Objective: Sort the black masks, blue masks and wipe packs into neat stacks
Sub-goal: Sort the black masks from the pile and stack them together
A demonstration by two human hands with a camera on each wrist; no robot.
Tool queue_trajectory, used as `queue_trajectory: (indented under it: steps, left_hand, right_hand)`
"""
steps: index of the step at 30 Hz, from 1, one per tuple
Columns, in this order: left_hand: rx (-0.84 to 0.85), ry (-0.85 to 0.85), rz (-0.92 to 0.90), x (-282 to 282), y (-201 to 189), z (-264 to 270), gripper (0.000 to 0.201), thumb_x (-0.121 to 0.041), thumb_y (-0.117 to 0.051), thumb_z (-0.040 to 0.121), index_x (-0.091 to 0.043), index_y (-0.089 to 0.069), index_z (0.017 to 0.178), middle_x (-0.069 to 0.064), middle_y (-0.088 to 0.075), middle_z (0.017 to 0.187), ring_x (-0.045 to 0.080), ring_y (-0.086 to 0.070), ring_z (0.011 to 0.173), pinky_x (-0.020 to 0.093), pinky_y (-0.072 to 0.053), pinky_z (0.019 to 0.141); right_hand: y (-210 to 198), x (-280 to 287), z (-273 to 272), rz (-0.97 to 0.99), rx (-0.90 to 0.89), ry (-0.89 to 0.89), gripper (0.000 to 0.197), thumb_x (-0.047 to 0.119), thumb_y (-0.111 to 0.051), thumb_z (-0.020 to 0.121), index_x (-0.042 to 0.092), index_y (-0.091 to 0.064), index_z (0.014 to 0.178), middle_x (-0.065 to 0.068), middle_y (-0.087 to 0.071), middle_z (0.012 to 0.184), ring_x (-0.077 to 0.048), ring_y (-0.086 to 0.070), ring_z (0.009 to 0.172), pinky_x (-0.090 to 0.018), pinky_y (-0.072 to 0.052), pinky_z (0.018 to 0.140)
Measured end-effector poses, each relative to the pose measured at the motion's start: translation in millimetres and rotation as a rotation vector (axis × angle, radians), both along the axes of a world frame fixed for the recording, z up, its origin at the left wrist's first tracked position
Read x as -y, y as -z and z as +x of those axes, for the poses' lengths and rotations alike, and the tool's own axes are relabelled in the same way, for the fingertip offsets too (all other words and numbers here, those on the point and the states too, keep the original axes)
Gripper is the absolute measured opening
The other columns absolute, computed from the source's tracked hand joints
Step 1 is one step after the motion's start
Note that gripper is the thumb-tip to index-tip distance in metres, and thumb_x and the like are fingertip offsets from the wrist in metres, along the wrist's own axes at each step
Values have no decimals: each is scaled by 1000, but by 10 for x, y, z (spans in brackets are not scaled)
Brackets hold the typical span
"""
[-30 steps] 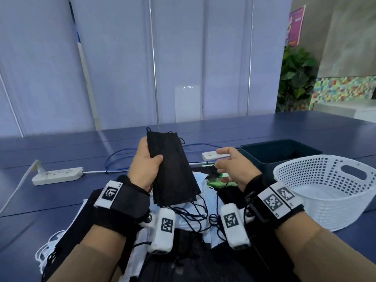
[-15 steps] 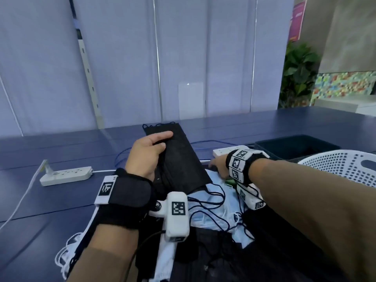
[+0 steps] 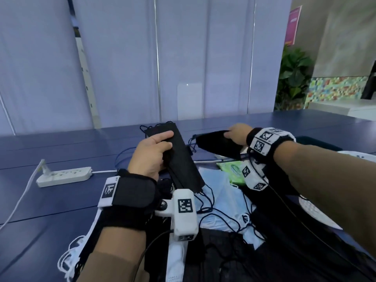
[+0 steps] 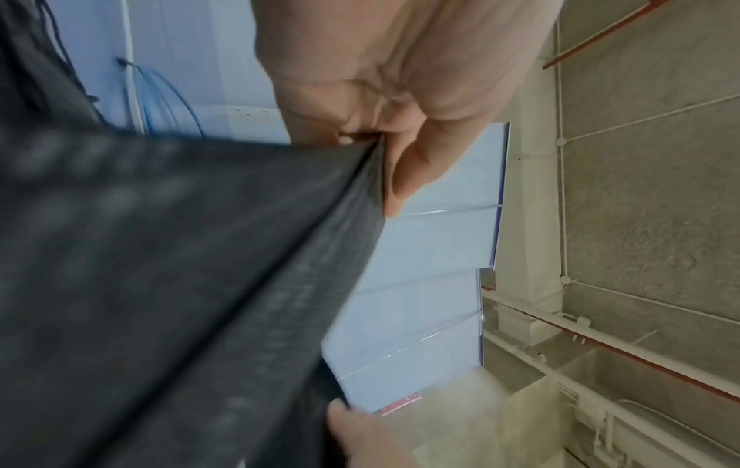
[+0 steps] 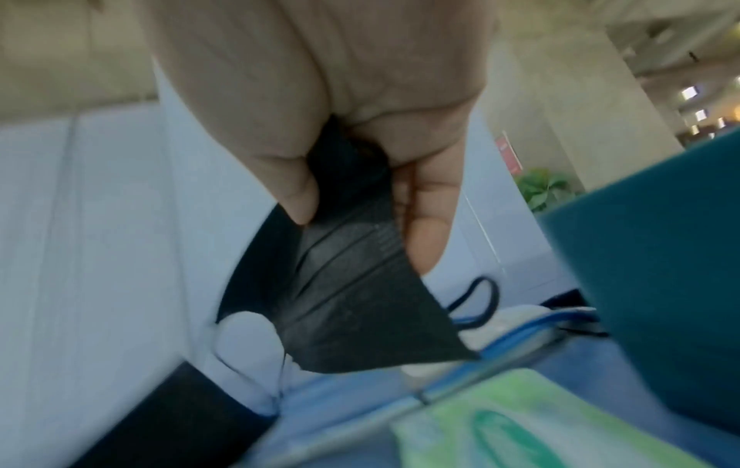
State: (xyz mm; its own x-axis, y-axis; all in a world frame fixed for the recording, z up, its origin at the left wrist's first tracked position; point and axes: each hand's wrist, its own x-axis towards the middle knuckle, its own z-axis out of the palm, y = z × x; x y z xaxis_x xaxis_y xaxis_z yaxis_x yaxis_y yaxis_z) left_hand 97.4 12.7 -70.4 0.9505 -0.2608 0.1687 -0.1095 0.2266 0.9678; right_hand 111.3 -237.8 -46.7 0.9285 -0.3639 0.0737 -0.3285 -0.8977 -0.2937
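Note:
My left hand (image 3: 154, 151) grips a stack of black masks (image 3: 181, 159) held up over the pile; the left wrist view shows my thumb and fingers (image 4: 400, 177) clamped on its edge (image 4: 200, 269). My right hand (image 3: 237, 133) pinches another black mask (image 3: 217, 144) lifted above the table, its ear loop hanging; in the right wrist view my thumb and finger (image 5: 424, 228) pinch its top corner (image 5: 360, 300). Beneath lie blue masks (image 3: 219, 192) and a green wipe pack (image 3: 234, 169), also seen as the wipe pack (image 5: 540, 421) in the right wrist view.
A white power strip (image 3: 63, 177) with its cable lies left on the dark blue table (image 3: 61, 202). A dark green bin (image 5: 661, 285) and a white perforated basket (image 3: 317, 212) stand on the right. More black masks (image 3: 234, 257) and white loops (image 3: 67, 259) crowd the near edge.
My right hand reached into the pile, took a black mask and lifted it up to the right of the stack. My left hand kept holding the black stack, tilted a little.

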Motion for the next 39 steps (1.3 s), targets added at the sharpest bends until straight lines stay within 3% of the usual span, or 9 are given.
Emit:
queue_trajectory:
  steps: [4, 11, 14, 18, 24, 28, 33, 37, 39]
  left_hand:
    - [-122, 41, -93, 168, 50, -71, 23, -13, -54, 94, -7, -63, 114, 9, -67, 100, 17, -62, 85, 30, -51, 75]
    - [-216, 397, -96, 353, 10, -309, 77, -68, -49, 66, -9, -65, 111, 7, -64, 99, 20, -64, 83, 33, -58, 71]
    - [-167, 330, -155, 429, -41, -384, 57, -54, -55, 77, -8, -66, 109, 9, -70, 109, 22, -68, 95, 38, -57, 81]
    - [-30, 61, -143, 515, -23, -404, 12, -9, -55, 92, -6, -67, 93, 11, -71, 94, 23, -68, 84, 37, -56, 78]
    - [28, -3, -177, 477, -31, -398, 20, 4, -49, 92, -7, -66, 93, 6, -72, 82, 17, -70, 69, 33, -59, 66]
    - [175, -64, -178, 451, -66, -415, 29, 10, -50, 90, -10, -60, 108, 6, -68, 100, 15, -68, 84, 32, -58, 76]
    - [379, 14, -84, 668, 93, -510, 74, 9, -64, 75, -29, -37, 133, 6, -55, 132, 20, -54, 122, 41, -43, 104]
    - [367, 120, -50, 810, 203, -579, 89, -1, -66, 70, -26, -24, 145, 7, -47, 141, 20, -47, 130, 43, -35, 111]
    - [346, 165, -60, 771, 192, -548, 88, -1, -68, 69, -22, -26, 144, 9, -51, 138, 22, -49, 127, 43, -37, 109]
  right_hand:
    - [-316, -255, -394, 900, 222, -164, 24, 11, -36, 100, 9, -53, 118, -14, -53, 104, -23, -55, 77, -32, -54, 56]
    - [-43, -695, -1025, 1406, 416, -292, 20, 9, -35, 100, 15, -54, 99, -7, -60, 86, -20, -58, 69, -25, -51, 44]
    - [197, -733, -1177, 1413, 347, -250, 20, 10, -37, 99, 11, -54, 110, -9, -59, 91, -21, -56, 71, -24, -48, 41]
    - [377, -627, -1287, 1057, 315, -252, 15, 12, -45, 97, 8, -57, 104, -10, -64, 83, -16, -56, 51, -18, -36, 34]
    - [436, -351, -1411, 491, 42, -380, 30, 35, -60, 89, 16, -67, 66, 8, -57, 56, -2, -48, 52, -15, -36, 56]
    - [307, -138, -1415, 94, -25, -327, 38, 49, -62, 83, 12, -64, 75, 1, -55, 68, -14, -52, 67, -28, -38, 64]
    - [316, -88, -1372, 1018, 165, -411, 79, 48, -69, 65, 23, -42, 135, 0, -61, 116, -11, -62, 99, -26, -49, 76]
    - [479, -261, -1269, 1239, 388, -483, 41, 1, -56, 89, 14, -47, 127, -8, -63, 122, -21, -60, 113, -33, -49, 93]
    - [532, -334, -1249, 1227, 485, -428, 34, -3, -50, 91, 19, -47, 117, -9, -62, 120, -24, -58, 114, -42, -45, 101]
